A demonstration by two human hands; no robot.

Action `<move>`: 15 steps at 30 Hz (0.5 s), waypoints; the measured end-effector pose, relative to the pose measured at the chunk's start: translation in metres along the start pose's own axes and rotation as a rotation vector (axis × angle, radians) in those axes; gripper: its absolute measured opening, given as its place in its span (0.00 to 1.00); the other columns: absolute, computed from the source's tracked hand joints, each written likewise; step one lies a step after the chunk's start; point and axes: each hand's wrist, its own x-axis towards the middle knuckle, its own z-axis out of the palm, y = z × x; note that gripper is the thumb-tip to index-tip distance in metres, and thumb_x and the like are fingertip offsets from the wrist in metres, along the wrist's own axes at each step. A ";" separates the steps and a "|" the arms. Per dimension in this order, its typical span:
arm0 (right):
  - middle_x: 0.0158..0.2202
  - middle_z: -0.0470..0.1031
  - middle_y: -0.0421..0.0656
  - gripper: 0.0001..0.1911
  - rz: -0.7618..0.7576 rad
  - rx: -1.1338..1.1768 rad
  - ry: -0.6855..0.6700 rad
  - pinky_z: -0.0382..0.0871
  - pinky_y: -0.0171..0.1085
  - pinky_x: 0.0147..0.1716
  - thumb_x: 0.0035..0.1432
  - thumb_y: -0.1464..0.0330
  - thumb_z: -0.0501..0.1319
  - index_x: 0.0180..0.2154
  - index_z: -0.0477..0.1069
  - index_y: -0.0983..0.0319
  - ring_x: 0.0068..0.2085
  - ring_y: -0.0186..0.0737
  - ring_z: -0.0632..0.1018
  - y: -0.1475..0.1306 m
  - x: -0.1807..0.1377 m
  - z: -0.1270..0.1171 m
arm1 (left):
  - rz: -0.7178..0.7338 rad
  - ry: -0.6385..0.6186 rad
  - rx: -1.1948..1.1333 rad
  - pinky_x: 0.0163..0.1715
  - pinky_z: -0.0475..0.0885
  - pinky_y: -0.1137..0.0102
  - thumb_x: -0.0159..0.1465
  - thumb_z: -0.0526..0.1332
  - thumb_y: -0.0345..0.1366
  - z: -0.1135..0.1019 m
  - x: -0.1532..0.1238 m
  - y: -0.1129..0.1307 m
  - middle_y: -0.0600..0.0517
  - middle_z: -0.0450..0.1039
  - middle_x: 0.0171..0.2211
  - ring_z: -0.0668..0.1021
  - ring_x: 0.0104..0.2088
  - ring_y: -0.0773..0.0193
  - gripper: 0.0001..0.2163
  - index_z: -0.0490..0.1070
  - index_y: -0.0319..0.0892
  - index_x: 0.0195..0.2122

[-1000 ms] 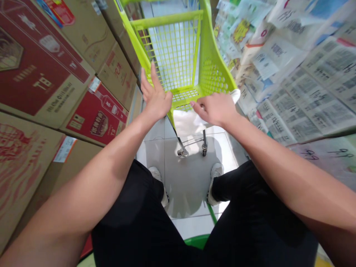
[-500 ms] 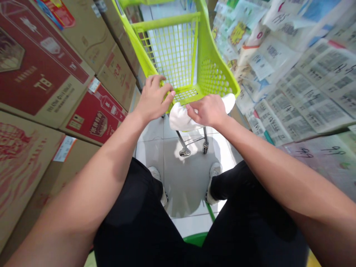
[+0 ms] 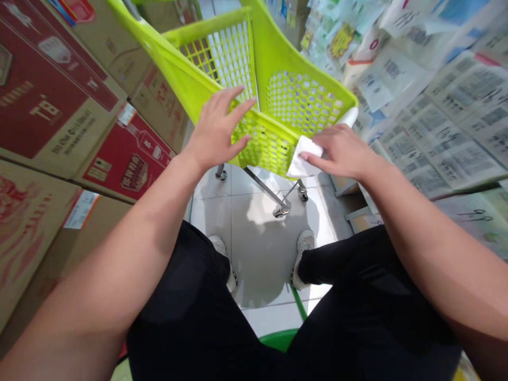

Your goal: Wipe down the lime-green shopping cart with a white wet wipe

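Note:
A lime-green plastic shopping cart [image 3: 301, 98] stands in front of me, turned at an angle. My left hand [image 3: 216, 132] rests on its near rim with the fingers spread and holds nothing. My right hand [image 3: 341, 151] presses a white cloth [image 3: 302, 161] flat against the cart's near right corner, fingers stretched over it. Part of the cloth shows again behind the hand at the rim. My legs in black shorts and white shoes are below.
Stacked cardboard boxes [image 3: 63, 100] with red printing wall the left side. Shelves covered in newspaper sheets [image 3: 444, 106] run along the right. The cart's wheels [image 3: 281, 211] stand on pale floor tiles. A green object [image 3: 280, 338] lies under me.
The cart has swung round to the left and closer. My left hand went from gripping the rim to lying spread on it. My right hand moved right, spreading the cloth flat.

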 end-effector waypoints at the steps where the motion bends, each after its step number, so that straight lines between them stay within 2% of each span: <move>1: 0.31 0.75 0.48 0.30 -0.014 0.008 -0.013 0.62 0.50 0.44 0.76 0.41 0.48 0.31 0.65 0.54 0.37 0.52 0.74 0.001 -0.002 -0.001 | -0.028 0.039 0.031 0.79 0.48 0.30 0.70 0.57 0.64 -0.002 -0.002 -0.008 0.58 0.64 0.78 0.50 0.83 0.43 0.40 0.53 0.68 0.83; 5: 0.31 0.74 0.48 0.28 -0.001 0.051 0.009 0.64 0.51 0.47 0.77 0.43 0.49 0.29 0.61 0.53 0.38 0.54 0.74 0.009 -0.005 0.002 | -0.130 0.119 0.087 0.77 0.30 0.28 0.71 0.48 0.70 -0.008 -0.007 -0.037 0.60 0.66 0.76 0.37 0.83 0.52 0.43 0.47 0.60 0.83; 7: 0.30 0.73 0.48 0.28 0.031 0.053 0.024 0.64 0.51 0.46 0.76 0.43 0.50 0.29 0.62 0.53 0.38 0.53 0.74 0.010 -0.004 0.003 | -0.165 0.130 0.105 0.76 0.28 0.29 0.69 0.46 0.74 -0.011 -0.008 -0.042 0.58 0.68 0.75 0.37 0.82 0.53 0.44 0.51 0.60 0.82; 10: 0.29 0.73 0.48 0.28 0.105 0.025 0.056 0.63 0.50 0.44 0.76 0.44 0.51 0.29 0.65 0.54 0.36 0.53 0.74 0.005 -0.003 0.006 | -0.209 0.124 0.148 0.74 0.39 0.30 0.68 0.43 0.77 -0.013 -0.006 -0.041 0.54 0.70 0.71 0.46 0.78 0.47 0.42 0.59 0.63 0.76; 12: 0.28 0.73 0.48 0.28 0.169 0.006 0.083 0.62 0.50 0.41 0.76 0.45 0.51 0.30 0.68 0.54 0.35 0.53 0.73 -0.001 -0.003 0.008 | -0.233 0.150 0.186 0.71 0.48 0.32 0.68 0.41 0.79 -0.012 -0.004 -0.038 0.53 0.69 0.68 0.52 0.73 0.44 0.42 0.65 0.61 0.72; 15: 0.26 0.73 0.48 0.28 0.263 0.000 0.093 0.60 0.48 0.38 0.76 0.44 0.52 0.31 0.72 0.55 0.33 0.53 0.73 -0.008 -0.002 0.008 | -0.242 0.255 0.272 0.69 0.56 0.38 0.70 0.39 0.79 -0.010 -0.003 -0.035 0.54 0.65 0.65 0.59 0.64 0.49 0.41 0.72 0.55 0.64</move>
